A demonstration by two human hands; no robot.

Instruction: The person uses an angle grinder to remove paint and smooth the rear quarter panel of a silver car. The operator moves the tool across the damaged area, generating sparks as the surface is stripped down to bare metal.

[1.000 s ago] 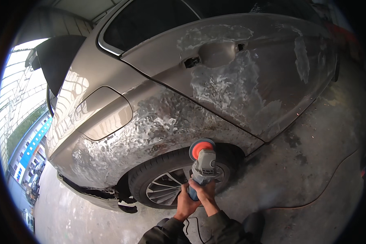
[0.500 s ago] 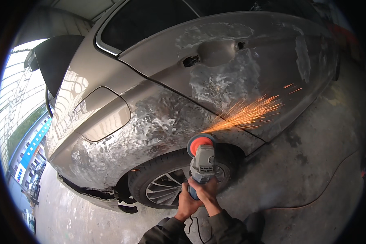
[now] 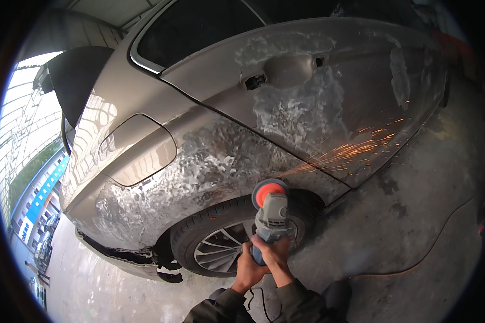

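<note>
Both hands are wrapped round the body of an angle grinder (image 3: pixel 271 215) with a red disc (image 3: pixel 269 192). My left hand (image 3: pixel 248 271) grips the handle's left side, and my right hand (image 3: pixel 275 254) closes over its right side. The disc's upper edge meets the car's rear fender (image 3: pixel 199 156) just above the wheel arch. From there orange sparks (image 3: pixel 350 153) fan up and right across the rear door (image 3: pixel 307 113). Bare, mottled metal shows on the fender and around the door's handle recess (image 3: pixel 287 71).
Below the disc is the rear wheel (image 3: pixel 221 250). The rear bumper's torn edge (image 3: pixel 170 272) hangs at lower left. A black cord (image 3: pixel 263 301) runs down from the grinder, and a brown cable (image 3: pixel 409 269) lies on the concrete floor (image 3: pixel 382 231). An open tailgate (image 3: pixel 81 81) rises at left.
The grinder has shifted slightly to the right along the fender edge. The spark stream has become thinner and more scattered. Both hands keep their hold.
</note>
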